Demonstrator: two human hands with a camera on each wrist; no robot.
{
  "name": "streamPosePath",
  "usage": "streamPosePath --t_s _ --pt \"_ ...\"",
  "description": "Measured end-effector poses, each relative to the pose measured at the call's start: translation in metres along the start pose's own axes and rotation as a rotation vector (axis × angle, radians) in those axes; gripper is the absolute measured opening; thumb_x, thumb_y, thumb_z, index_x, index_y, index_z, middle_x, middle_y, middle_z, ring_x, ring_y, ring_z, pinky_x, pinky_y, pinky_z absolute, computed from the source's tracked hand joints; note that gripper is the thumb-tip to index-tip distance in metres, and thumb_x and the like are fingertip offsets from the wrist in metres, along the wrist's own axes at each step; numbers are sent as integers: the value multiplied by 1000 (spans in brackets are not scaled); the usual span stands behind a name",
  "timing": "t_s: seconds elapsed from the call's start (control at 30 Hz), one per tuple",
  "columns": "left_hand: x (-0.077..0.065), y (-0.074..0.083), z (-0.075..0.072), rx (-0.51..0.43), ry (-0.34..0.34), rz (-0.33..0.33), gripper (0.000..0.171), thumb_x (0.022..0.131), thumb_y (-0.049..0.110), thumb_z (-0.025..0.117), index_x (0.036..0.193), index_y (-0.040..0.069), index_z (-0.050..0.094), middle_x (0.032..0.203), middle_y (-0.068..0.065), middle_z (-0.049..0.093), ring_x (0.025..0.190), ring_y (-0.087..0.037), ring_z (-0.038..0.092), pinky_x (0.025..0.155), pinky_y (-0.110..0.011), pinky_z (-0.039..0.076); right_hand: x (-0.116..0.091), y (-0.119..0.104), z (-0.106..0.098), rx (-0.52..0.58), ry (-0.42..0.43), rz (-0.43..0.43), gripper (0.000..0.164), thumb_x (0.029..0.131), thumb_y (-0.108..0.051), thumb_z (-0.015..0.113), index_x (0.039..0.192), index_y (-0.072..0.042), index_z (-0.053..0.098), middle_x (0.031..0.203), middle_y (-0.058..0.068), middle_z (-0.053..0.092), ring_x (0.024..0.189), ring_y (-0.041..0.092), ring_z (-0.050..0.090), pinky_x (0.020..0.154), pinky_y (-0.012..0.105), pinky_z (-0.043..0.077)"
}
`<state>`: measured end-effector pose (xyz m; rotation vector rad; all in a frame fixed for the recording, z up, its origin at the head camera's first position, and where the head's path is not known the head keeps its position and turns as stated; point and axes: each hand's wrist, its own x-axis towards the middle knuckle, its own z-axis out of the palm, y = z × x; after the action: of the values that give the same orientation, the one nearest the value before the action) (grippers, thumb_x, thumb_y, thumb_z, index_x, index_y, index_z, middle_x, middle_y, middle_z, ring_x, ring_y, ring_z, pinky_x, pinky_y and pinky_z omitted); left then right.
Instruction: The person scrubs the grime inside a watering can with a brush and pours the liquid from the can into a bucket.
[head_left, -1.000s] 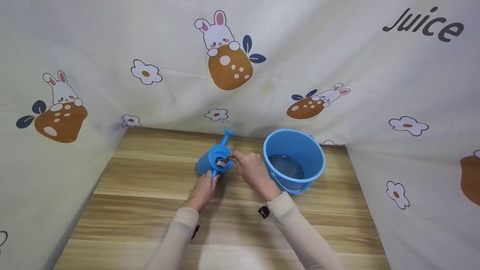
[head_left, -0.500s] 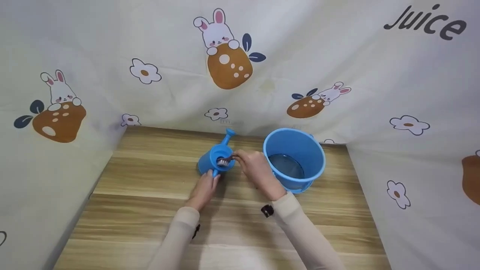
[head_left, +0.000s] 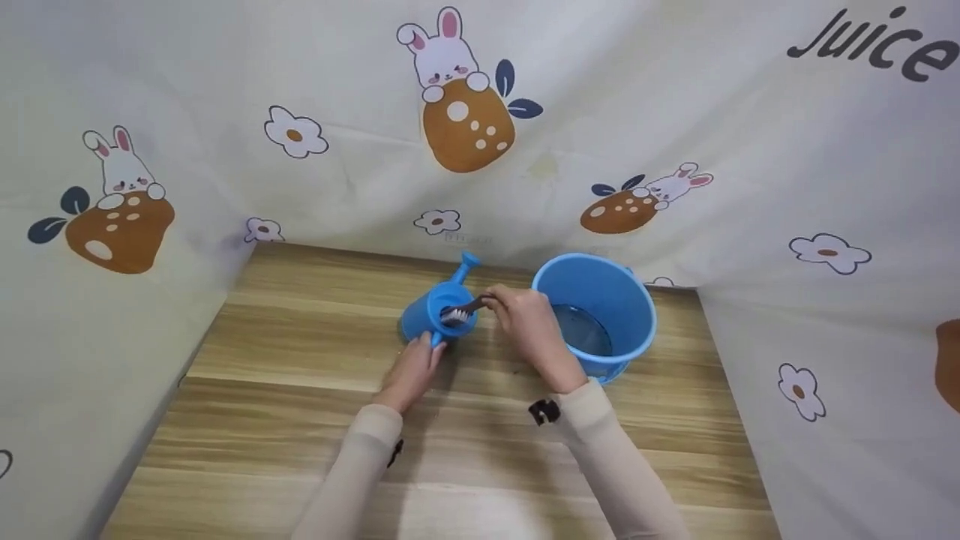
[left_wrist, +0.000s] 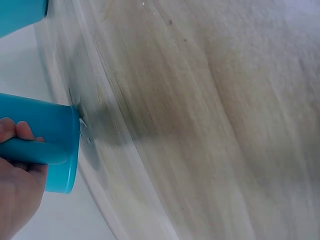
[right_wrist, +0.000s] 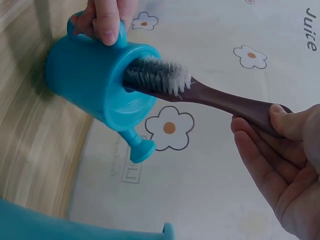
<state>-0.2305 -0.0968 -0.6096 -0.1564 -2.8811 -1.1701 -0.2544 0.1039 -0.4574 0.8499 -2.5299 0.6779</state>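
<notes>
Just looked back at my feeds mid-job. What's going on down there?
A person is working a brush at a watering can. Their left hand grips the blue watering can by its handle, and their right hand holds the brown brush, its bristled end partly inside the can's open top. A blue bucket stands on the wooden surface to the person's right; neither hand is holding it.
</notes>
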Motion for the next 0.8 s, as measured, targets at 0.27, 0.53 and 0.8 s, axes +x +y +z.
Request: streamPosePath --t_s 0.27,0.53,0.8 --pt "3 -10 -19 -86 25 -77 23 107 25 45 104 3 49 84 -7 44 81 -23 50 79 -44 49 32 6 -68 187 251 168 19 100 -19 61 102 -5 73 89 10 77 75 19 73 67 35 59" --pt "0 -14 -14 -54 36 -15 23 107 23 46 98 2 48 78 -4 40 75 -22 47 72 -43 46 5 31 -53 347 293 358 20 100 -13 60 111 1 69 101 15 76 85 21 76 74 27 60" --pt "-1 -9 -11 -81 13 -57 23 107 24 45 101 2 48 81 -5 42 77 -21 47 75 -42 47 -27 33 -28 262 321 316 18 99 -9 59 111 -10 72 93 9 77 74 13 73 64 25 58"
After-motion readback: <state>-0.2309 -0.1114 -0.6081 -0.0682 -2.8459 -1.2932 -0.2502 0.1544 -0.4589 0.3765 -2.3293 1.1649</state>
